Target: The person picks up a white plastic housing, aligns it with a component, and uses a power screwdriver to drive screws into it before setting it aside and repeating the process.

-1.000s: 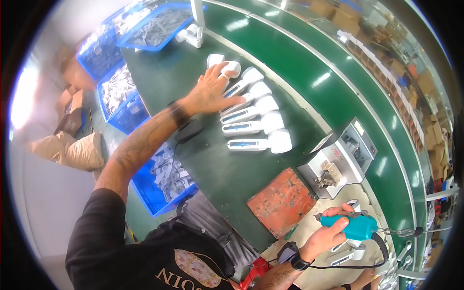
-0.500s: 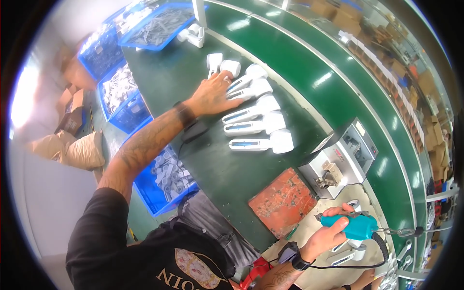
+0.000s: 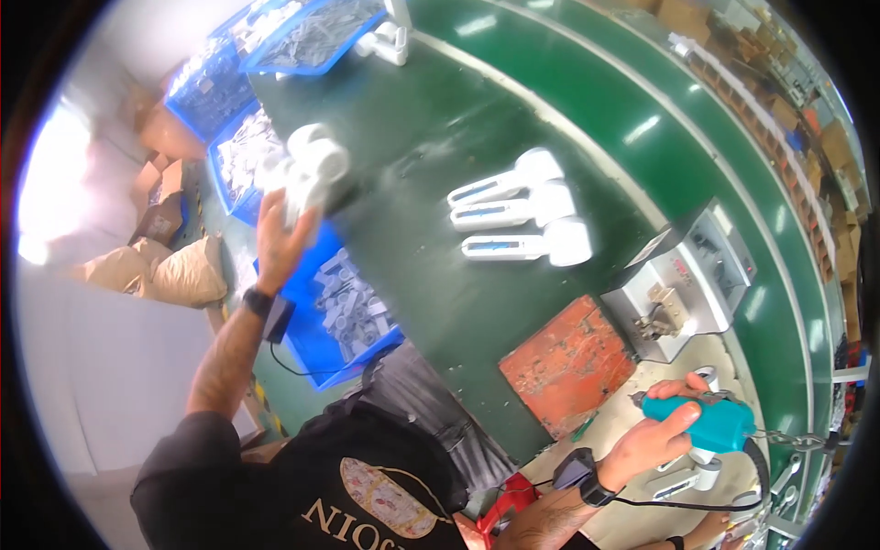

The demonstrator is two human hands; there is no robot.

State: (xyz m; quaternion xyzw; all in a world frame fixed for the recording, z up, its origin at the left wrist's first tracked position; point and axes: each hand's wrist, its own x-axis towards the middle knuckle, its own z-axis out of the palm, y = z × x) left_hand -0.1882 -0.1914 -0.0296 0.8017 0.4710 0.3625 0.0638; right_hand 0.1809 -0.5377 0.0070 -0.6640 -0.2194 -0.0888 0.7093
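My left hand (image 3: pixel 282 243) is lifted at the table's left edge, its fingers wrapped round a bunch of white round-headed handheld devices (image 3: pixel 319 163). Motion blurs them, so I cannot tell their number. In my right hand (image 3: pixel 653 442), at the lower right, is a teal electric screwdriver (image 3: pixel 704 425); its tip points left and a chain and a black cord run from its rear. Three more white round-headed devices (image 3: pixel 566 242) lie side by side on the green table (image 3: pixel 412 247), blue strips showing along their handles.
A worn red plate (image 3: pixel 568 367) lies beside a metal fixture box (image 3: pixel 674 298). Blue bins stand along the left: one of grey parts (image 3: pixel 337 374), one of white parts (image 3: pixel 218 176). Another white device (image 3: pixel 390 44) is at the far end. Someone's arm (image 3: pixel 704 530) shows at lower right.
My left hand has gathered several white devices from the row and carried them left, off the tabletop. My right hand still grips the screwdriver. The whole view has shifted slightly.
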